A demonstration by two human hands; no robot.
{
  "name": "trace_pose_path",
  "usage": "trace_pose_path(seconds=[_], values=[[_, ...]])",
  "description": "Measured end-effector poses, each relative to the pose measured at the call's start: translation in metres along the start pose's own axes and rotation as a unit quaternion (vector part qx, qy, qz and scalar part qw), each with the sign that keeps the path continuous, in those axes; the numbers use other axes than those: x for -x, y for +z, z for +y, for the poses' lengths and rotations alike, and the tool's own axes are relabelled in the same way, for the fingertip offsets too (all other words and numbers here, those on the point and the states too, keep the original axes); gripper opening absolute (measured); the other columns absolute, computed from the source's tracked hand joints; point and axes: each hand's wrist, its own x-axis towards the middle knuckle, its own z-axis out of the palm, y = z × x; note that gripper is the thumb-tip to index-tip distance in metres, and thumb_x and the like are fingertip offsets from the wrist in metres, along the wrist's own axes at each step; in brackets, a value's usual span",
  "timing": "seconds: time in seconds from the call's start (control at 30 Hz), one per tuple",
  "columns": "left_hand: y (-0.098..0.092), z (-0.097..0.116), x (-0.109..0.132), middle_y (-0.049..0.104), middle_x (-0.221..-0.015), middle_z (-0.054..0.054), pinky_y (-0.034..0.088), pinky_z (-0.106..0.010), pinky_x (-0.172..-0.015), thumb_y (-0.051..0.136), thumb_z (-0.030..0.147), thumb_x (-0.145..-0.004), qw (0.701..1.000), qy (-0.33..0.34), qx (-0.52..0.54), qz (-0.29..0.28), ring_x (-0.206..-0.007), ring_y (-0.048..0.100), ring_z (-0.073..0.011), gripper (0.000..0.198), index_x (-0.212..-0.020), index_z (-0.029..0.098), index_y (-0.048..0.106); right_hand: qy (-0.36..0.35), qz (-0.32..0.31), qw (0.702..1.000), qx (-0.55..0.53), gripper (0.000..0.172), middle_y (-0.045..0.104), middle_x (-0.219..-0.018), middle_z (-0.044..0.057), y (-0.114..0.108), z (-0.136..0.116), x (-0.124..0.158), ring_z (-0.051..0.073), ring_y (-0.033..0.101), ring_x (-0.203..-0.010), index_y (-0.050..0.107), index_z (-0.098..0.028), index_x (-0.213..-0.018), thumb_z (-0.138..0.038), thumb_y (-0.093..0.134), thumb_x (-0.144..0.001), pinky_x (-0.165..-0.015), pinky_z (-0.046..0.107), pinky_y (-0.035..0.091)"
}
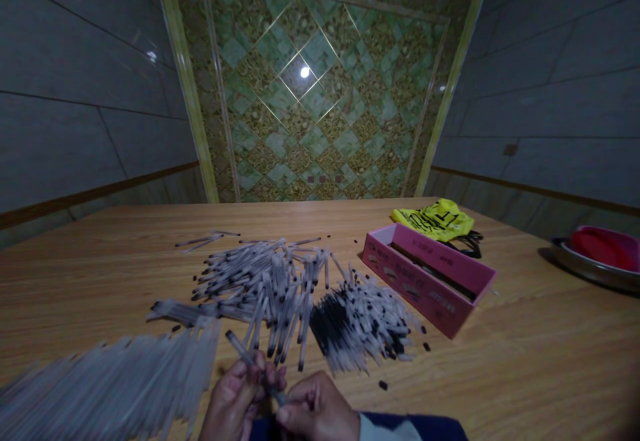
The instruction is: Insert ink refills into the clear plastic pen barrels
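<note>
A slim pen (239, 347) with a translucent barrel and a dark end slants between my two hands at the near table edge. My left hand (237, 394) wraps its fingers around the barrel's middle. At the lower end, my right hand (319, 406) pinches the pen between thumb and fingers, hiding its tip. Just beyond lies a loose heap of similar pens (273, 287) with dark ends. To its right are black refills (331, 324) and a pile of small clear-and-black pen parts (377, 311). Many clear barrels (115, 381) lie side by side at lower left.
A pink open box (410, 287) stands right of the piles, with a yellow bag (435, 219) behind it. A metal tray (590, 271) holding a red item (603, 247) sits at the far right. Small black plugs (383, 385) are scattered on the wooden table (525, 361).
</note>
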Motion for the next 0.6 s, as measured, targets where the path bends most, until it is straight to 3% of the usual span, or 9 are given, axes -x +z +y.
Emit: trace_pose_path(seconds=[0.07,0.13,0.17,0.23,0.3,0.37,0.47,0.53,0.6], values=[[0.001,0.001,0.0,0.06,-0.059,-0.001,0.048,-0.029,-0.071,0.073,0.043,-0.059,1.0,-0.006,-0.015,-0.003,-0.064,0.059,-0.0167,0.03,-0.064,0.016,0.059,-0.026,0.116,0.975,0.188,0.039,0.036,-0.042,-0.003,0.002,-0.007,0.005,0.007,0.028,-0.041,0.046,-0.016,-0.046,-0.046,0.06,-0.066,-0.045,0.024,0.016],[0.001,0.001,-0.001,0.063,-0.063,-0.002,0.048,-0.029,-0.071,0.074,0.042,-0.058,1.0,-0.016,-0.013,0.003,-0.07,0.061,-0.0188,0.03,-0.066,0.016,0.06,-0.049,0.203,0.921,0.328,0.023,0.043,-0.047,0.001,0.006,-0.011,0.008,0.011,0.036,-0.047,0.052,-0.016,-0.051,-0.032,0.059,-0.066,-0.049,0.026,0.017],[0.0,0.001,-0.002,0.064,-0.065,-0.003,0.048,-0.029,-0.072,0.074,0.041,-0.059,1.0,-0.019,-0.008,0.008,-0.073,0.062,-0.0195,0.029,-0.067,0.016,0.06,-0.062,0.222,0.905,0.358,0.019,0.047,-0.05,0.002,0.007,-0.011,0.009,0.012,0.039,-0.049,0.054,-0.016,-0.053,-0.029,0.057,-0.066,-0.05,0.027,0.018],[-0.004,0.0,-0.004,0.065,-0.068,-0.003,0.048,-0.031,-0.075,0.075,0.041,-0.058,1.0,-0.024,0.008,0.015,-0.076,0.063,-0.0204,0.03,-0.069,0.016,0.061,-0.084,0.223,0.915,0.326,0.023,0.048,-0.051,0.002,0.01,-0.01,0.009,0.012,0.041,-0.05,0.054,-0.016,-0.054,-0.034,0.056,-0.069,-0.05,0.026,0.019],[-0.009,-0.002,-0.007,0.065,-0.067,-0.002,0.048,-0.032,-0.077,0.077,0.039,-0.055,0.999,-0.031,0.032,0.005,-0.075,0.063,-0.0199,0.031,-0.069,0.017,0.061,-0.085,0.165,0.965,0.185,0.037,0.042,-0.048,-0.001,0.011,-0.007,0.005,0.01,0.038,-0.046,0.05,-0.016,-0.054,-0.05,0.056,-0.069,-0.048,0.023,0.019],[-0.013,-0.003,-0.009,0.062,-0.063,0.0,0.047,-0.032,-0.079,0.078,0.037,-0.054,0.997,-0.03,0.065,-0.015,-0.072,0.062,-0.0178,0.03,-0.068,0.017,0.06,-0.054,0.059,0.997,-0.018,0.053,0.037,-0.045,-0.004,0.012,-0.003,-0.001,0.007,0.034,-0.041,0.047,-0.016,-0.054,-0.068,0.05,-0.067,-0.044,0.021,0.02],[-0.017,-0.003,-0.009,0.056,-0.059,0.003,0.048,-0.03,-0.074,0.076,0.032,-0.06,0.993,-0.035,0.102,-0.051,-0.067,0.06,-0.0151,0.024,-0.069,0.018,0.059,0.004,-0.075,0.965,-0.25,0.058,0.036,-0.042,-0.005,0.012,0.002,-0.007,0.005,0.03,-0.036,0.046,-0.016,-0.052,-0.073,0.051,-0.062,-0.042,0.02,0.023],[-0.018,0.001,-0.009,0.051,-0.056,0.004,0.048,-0.027,-0.065,0.074,0.029,-0.063,0.986,-0.044,0.145,-0.064,-0.059,0.056,-0.0122,0.023,-0.077,0.018,0.059,0.04,-0.125,0.945,-0.298,0.052,0.036,-0.043,-0.006,0.012,0.007,-0.009,0.003,0.027,-0.037,0.046,-0.015,-0.051,-0.063,0.063,-0.057,-0.042,0.019,0.024],[-0.021,0.005,-0.008,0.041,-0.051,0.008,0.043,-0.022,-0.05,0.068,0.03,-0.07,0.971,-0.06,0.215,-0.087,-0.043,0.043,-0.006,0.017,-0.079,0.019,0.058,0.066,-0.169,0.941,-0.287,0.048,0.034,-0.044,-0.007,0.013,0.015,-0.008,0.003,0.027,-0.039,0.045,-0.015,-0.049,-0.056,0.069,-0.055,-0.044,0.019,0.025]])
